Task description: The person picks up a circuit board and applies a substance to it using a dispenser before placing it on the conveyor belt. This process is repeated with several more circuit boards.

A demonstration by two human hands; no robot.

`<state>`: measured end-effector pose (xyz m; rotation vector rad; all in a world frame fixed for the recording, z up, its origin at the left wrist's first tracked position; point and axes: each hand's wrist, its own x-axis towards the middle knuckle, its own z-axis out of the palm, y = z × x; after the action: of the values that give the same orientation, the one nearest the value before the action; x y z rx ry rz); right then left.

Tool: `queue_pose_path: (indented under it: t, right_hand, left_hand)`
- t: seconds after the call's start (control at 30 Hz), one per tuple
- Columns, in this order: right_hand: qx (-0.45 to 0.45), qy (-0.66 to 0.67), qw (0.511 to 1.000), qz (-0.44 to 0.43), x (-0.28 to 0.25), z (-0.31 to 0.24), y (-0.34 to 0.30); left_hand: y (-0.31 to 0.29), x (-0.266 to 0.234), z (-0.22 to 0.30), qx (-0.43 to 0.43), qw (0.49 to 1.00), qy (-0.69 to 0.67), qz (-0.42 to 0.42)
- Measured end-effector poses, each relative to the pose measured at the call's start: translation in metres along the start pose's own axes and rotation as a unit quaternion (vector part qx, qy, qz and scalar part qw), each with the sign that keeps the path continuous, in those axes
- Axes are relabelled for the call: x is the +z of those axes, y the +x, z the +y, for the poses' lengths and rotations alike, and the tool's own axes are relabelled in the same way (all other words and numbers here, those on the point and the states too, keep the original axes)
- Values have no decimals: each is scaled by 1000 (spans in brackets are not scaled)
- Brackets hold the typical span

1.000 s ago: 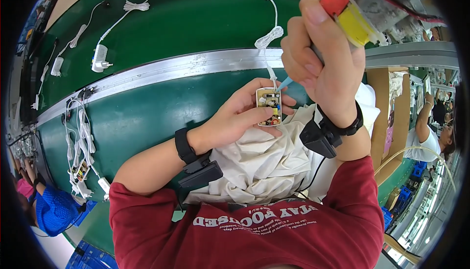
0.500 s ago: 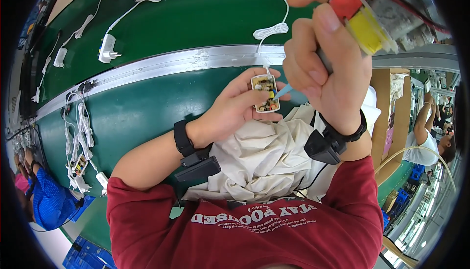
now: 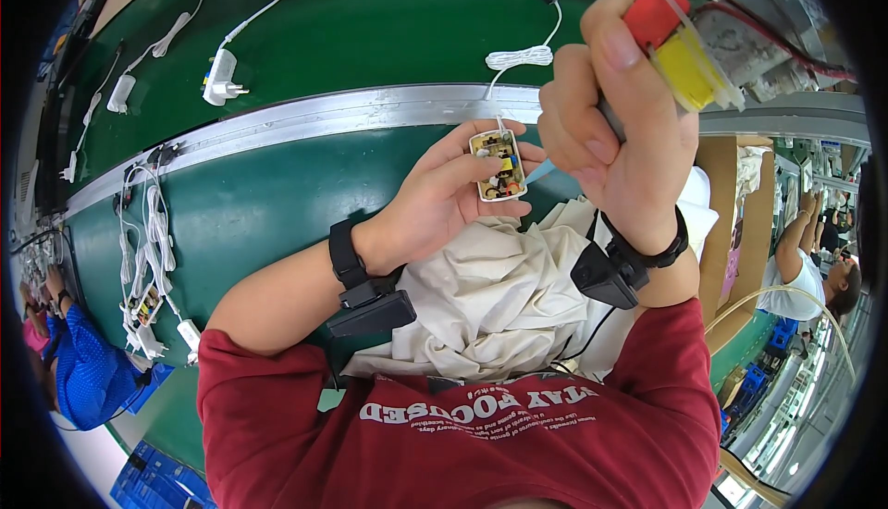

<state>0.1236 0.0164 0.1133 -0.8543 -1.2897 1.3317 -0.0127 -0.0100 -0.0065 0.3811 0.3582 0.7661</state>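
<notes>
My left hand [image 3: 442,176] holds an open white charger housing [image 3: 484,196] with the thumb across its front. Inside shows a circuit board [image 3: 496,165] with a yellow block and small parts. A white cord leads from its far end. My right hand [image 3: 620,120] is closed round a hand tool, mostly hidden by the fingers; its light blue tapered tip [image 3: 540,171] points at the housing's right edge. Against the right thumb and forefinger sits a red and yellow assembly [image 3: 680,46] with wires; whether it belongs to the tool I cannot tell.
A metal rail [image 3: 305,115] crosses the green bench. Beyond it lie white plug adapters [image 3: 220,78] with bundled cords. More corded adapters [image 3: 148,259] are heaped at left. Cream cloth [image 3: 490,296] covers my lap. A cardboard box [image 3: 726,231] stands at right; other people work on both sides.
The blue tip has drawn back from the board's parts to the housing's edge. My right forefinger has curled in beside the red part. The housing has shifted slightly left.
</notes>
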Motion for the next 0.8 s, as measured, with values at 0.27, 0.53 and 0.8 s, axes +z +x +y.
queue_pose_path:
  t: [0.27,0.53,0.8]
  right_hand:
    - [1,-7,1000,-27,3,-5,-6]
    - [-22,13,999,-31,7,12,-6]
    - [-12,26,998,-49,5,11,-5]
  left_hand:
    - [2,-2,-1,-1,999,-38,-22]
    - [-2,1,2,-21,990,-109,-89]
    - [-4,2,2,-22,992,-107,-70]
